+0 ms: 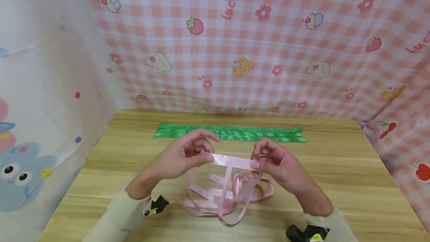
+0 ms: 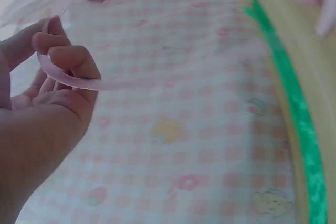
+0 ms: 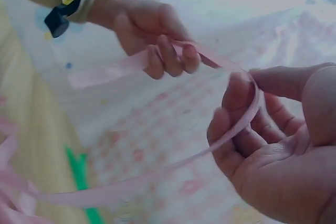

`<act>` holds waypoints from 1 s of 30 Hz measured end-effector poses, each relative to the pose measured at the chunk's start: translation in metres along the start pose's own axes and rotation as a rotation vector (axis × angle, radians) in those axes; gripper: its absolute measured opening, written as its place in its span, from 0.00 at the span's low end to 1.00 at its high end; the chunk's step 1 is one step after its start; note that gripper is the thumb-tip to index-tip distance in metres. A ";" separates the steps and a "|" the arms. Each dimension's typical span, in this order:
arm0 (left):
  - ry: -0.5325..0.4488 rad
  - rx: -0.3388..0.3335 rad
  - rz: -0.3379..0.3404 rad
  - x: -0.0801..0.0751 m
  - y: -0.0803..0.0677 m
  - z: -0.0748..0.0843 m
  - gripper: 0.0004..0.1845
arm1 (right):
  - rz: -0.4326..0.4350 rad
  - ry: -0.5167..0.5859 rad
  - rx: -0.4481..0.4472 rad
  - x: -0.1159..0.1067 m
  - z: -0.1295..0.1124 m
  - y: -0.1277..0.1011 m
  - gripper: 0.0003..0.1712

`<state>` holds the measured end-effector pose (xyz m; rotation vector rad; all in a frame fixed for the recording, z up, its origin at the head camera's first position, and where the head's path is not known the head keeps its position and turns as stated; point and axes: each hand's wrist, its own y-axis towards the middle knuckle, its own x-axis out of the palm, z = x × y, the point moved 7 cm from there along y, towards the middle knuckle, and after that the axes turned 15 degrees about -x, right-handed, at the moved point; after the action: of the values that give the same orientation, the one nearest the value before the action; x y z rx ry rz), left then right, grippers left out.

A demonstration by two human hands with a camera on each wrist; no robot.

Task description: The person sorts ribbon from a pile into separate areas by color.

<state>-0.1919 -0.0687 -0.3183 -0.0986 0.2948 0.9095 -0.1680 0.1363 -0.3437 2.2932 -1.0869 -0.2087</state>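
A pink satin ribbon (image 1: pixel 235 161) is stretched taut between both hands above the wooden table (image 1: pixel 336 167). My left hand (image 1: pixel 188 154) pinches one end between thumb and curled fingers; in the left wrist view the ribbon (image 2: pixel 68 80) loops around those fingers (image 2: pixel 73 59). My right hand (image 1: pixel 272 160) grips the other end, and in the right wrist view the ribbon (image 3: pixel 231 129) curves over its fingers (image 3: pixel 236 98). The rest of the pink ribbon lies in a loose tangle (image 1: pixel 228 195) on the table below the hands.
Green ribbon strips (image 1: pixel 231 133) lie flat side by side across the back of the table. A pink checked cloth (image 1: pixel 262 40) hangs behind, and a white printed cloth (image 1: pixel 40 85) on the left. Black wrist camera mounts (image 1: pixel 158 204) sit on both cream sleeves.
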 end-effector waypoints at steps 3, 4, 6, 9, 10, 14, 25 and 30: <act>-0.060 0.135 0.125 -0.020 -0.010 0.019 0.15 | -0.023 -0.046 0.015 -0.004 -0.014 0.004 0.11; -0.069 0.169 0.184 -0.028 -0.013 0.023 0.14 | -0.022 -0.075 0.026 -0.007 -0.018 0.005 0.11; -0.069 0.205 0.293 -0.043 -0.020 0.026 0.13 | -0.008 -0.112 0.036 -0.015 -0.024 0.006 0.11; -0.070 0.182 0.366 -0.062 -0.030 0.020 0.14 | 0.024 -0.136 0.029 -0.027 -0.033 0.005 0.12; -0.063 0.163 0.372 -0.067 -0.033 0.016 0.14 | 0.030 -0.148 0.025 -0.031 -0.036 0.004 0.13; -0.038 0.096 0.323 -0.084 -0.046 -0.004 0.14 | 0.022 -0.217 0.021 -0.047 -0.048 -0.005 0.14; -0.059 -0.102 0.183 -0.117 -0.076 -0.053 0.16 | -0.013 -0.332 0.140 -0.101 -0.050 -0.045 0.14; 0.104 -0.286 0.239 -0.127 -0.080 -0.073 0.14 | -0.028 -0.425 0.186 -0.127 -0.047 -0.064 0.08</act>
<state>-0.2173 -0.2299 -0.3542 -0.3815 0.2750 1.1828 -0.1912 0.2837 -0.3555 2.4968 -1.3281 -0.6554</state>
